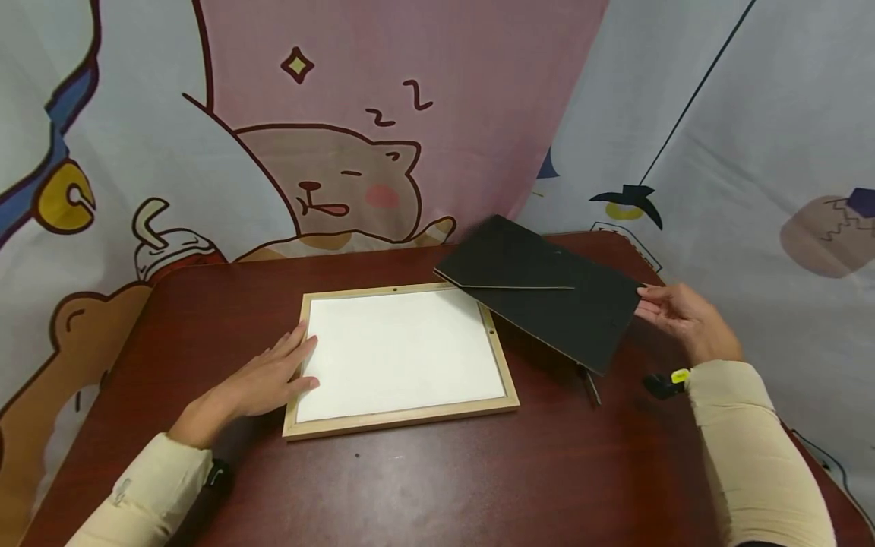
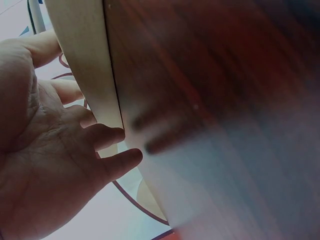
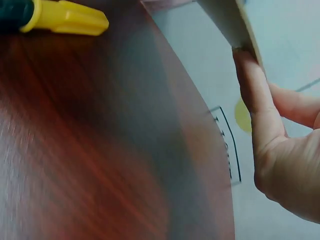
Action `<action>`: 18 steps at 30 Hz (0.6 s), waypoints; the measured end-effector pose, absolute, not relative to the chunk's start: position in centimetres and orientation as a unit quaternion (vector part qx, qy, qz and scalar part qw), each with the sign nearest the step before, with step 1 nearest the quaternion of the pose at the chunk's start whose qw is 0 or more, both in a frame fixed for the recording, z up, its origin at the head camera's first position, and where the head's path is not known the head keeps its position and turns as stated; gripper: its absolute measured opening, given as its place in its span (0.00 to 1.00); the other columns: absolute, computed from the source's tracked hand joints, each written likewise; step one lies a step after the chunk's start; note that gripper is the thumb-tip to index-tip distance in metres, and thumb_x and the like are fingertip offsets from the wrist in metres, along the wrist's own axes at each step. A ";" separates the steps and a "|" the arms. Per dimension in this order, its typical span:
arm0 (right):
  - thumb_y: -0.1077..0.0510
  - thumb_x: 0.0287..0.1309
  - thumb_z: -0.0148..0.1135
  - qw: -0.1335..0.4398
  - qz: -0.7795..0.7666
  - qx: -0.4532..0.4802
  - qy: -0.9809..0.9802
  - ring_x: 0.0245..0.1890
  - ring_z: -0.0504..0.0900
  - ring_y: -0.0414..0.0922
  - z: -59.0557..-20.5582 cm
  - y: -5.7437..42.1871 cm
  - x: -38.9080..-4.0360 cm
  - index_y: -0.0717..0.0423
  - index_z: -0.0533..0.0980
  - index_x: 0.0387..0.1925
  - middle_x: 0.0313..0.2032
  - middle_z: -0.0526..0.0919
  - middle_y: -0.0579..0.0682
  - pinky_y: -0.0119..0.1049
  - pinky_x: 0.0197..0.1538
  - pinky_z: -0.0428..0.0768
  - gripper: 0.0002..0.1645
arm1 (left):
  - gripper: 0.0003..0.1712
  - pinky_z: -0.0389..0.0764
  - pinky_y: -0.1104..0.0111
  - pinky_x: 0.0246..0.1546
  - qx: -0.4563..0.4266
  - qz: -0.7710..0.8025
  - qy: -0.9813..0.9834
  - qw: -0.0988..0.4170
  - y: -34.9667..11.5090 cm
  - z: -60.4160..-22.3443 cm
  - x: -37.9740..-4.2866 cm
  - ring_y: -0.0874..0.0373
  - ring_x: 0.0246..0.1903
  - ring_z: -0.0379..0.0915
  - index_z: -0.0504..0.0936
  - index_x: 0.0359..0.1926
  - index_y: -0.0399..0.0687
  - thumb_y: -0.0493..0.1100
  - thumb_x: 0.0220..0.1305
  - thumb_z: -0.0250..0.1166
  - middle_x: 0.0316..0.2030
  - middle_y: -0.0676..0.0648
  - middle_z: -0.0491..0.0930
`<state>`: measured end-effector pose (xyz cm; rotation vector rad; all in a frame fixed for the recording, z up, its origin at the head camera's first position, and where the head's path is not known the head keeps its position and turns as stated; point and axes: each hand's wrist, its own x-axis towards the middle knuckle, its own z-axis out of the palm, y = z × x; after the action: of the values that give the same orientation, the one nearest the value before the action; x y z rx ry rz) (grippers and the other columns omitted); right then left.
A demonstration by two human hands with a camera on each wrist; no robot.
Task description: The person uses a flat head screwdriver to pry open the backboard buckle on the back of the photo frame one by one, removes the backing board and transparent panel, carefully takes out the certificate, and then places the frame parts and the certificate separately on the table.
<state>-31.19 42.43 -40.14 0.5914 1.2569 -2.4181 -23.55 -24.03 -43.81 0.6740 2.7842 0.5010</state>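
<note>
A person is handling a black board point(image 1: 567, 311) over a wooden frame point(image 1: 410, 418) on a table point(image 1: 437, 486), apparently parting or joining the two, though which is not showing. The board is slanting across the frame's far right corner; the next move is seemingly calling for a firm pinch and a steadied frame. The left hand point(image 1: 266, 380) is resting palm-down, fingers straight and thumb spread, on the frame's left side; the right hand point(image 1: 680, 315) is pinching the board's right corner.
</note>
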 end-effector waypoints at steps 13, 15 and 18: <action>0.71 0.68 0.46 0.121 -0.900 0.267 0.322 0.38 0.86 0.56 -41.2 46.1 -27.3 0.49 0.66 0.51 0.32 0.80 0.65 0.50 0.52 0.79 0.17 | 0.45 0.52 0.32 0.62 0.223 0.183 0.949 0.126 -24.2 -43.9 -23.4 0.27 0.71 0.41 0.52 0.75 0.37 0.58 0.69 0.57 0.75 0.32 0.38; 0.71 0.68 0.48 0.112 -0.904 0.278 0.304 0.39 0.86 0.56 -41.4 46.2 -27.0 0.36 0.61 0.59 0.32 0.80 0.66 0.50 0.54 0.77 0.29 | 0.45 0.52 0.32 0.62 0.224 0.184 0.949 0.126 -24.2 -44.1 -23.3 0.27 0.71 0.41 0.52 0.75 0.37 0.58 0.69 0.56 0.75 0.32 0.38; 0.70 0.68 0.47 0.106 -0.909 0.285 0.286 0.39 0.86 0.56 -41.8 46.5 -26.7 0.20 0.43 0.68 0.30 0.80 0.67 0.50 0.55 0.76 0.47 | 0.45 0.52 0.32 0.62 0.227 0.188 0.947 0.125 -24.2 -44.2 -23.3 0.27 0.71 0.41 0.52 0.75 0.37 0.58 0.70 0.56 0.75 0.32 0.38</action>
<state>-26.72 46.48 -41.81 0.8407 0.8412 -2.6771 -23.34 -24.20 -44.23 0.6609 2.7610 0.5477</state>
